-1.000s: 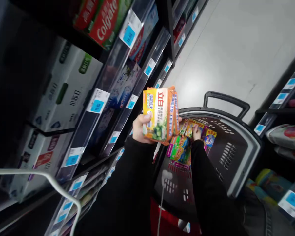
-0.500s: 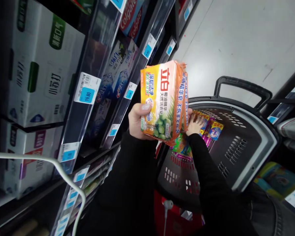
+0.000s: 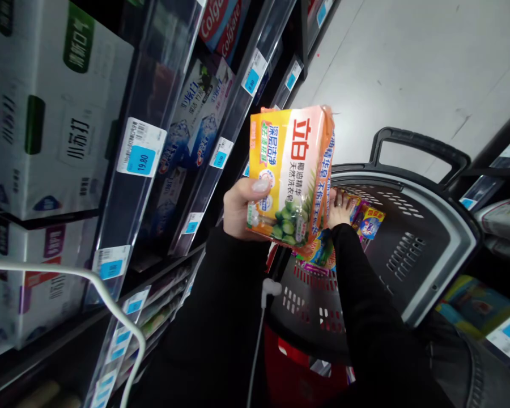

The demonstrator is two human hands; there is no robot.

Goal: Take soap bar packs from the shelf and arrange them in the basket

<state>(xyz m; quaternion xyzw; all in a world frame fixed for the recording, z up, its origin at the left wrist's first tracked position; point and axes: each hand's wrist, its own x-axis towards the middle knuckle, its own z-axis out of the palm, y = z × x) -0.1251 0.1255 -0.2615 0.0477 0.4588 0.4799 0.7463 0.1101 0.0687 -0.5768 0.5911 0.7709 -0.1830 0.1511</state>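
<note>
My left hand [image 3: 241, 208] grips an orange and yellow multipack of soap bars [image 3: 289, 173] and holds it upright in front of the shelves. Behind the pack, my right hand [image 3: 340, 207] reaches down into the dark shopping basket [image 3: 425, 238]. Its fingers are spread over the colourful packets [image 3: 368, 220] lying inside. The soap pack hides part of the right hand.
Shelves on the left hold white boxes [image 3: 38, 113], toothpaste cartons [image 3: 221, 22] and blue price tags [image 3: 140, 148]. A white wire rail [image 3: 89, 283] crosses the lower left. More shelves with goods [image 3: 504, 221] stand at the right. Grey floor [image 3: 408, 68] lies beyond the basket.
My left hand has brought the soap pack up and closer to the camera. My right hand has stayed in the basket, its fingers now spread over the packets.
</note>
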